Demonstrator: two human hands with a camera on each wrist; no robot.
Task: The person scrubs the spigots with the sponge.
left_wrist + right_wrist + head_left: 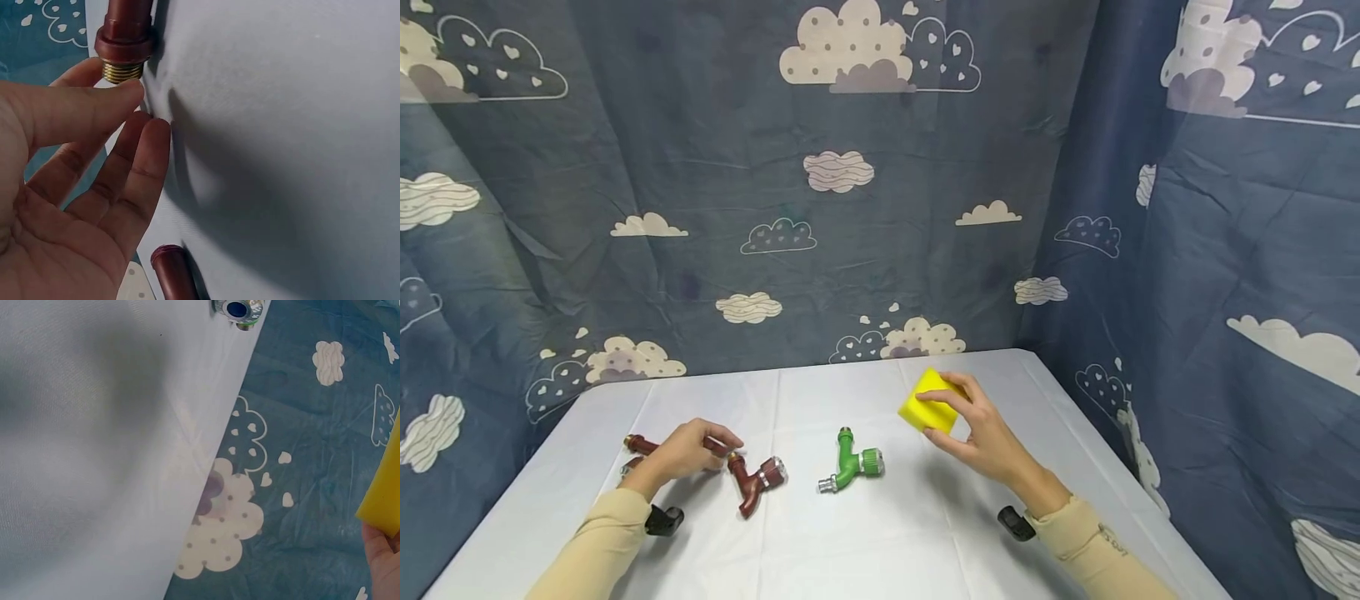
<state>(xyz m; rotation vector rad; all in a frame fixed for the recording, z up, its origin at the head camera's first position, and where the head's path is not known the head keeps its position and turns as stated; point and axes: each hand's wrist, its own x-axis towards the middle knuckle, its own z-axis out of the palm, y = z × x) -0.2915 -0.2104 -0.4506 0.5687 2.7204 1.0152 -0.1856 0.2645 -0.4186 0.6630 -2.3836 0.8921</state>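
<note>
At the left of the table, my left hand (688, 450) reaches over maroon taps. In the left wrist view, thumb and index finger pinch the brass threaded end of a maroon tap (128, 31); the other fingers are loosely bent. That tap, with its ribbed maroon knob, lies just right of the hand in the head view. Another maroon tap (638, 446) is partly hidden behind the left hand. Raised above the table at the right, my right hand (981, 433) grips a yellow sponge (931, 402) between thumb and fingers.
A green tap (850, 462) with a chrome spout end lies mid-table between the hands. White cloth covers the table (865, 550). Dark blue cloud-print curtains (880, 267) hang behind it and at both sides. A black wrist strap piece shows under each wrist.
</note>
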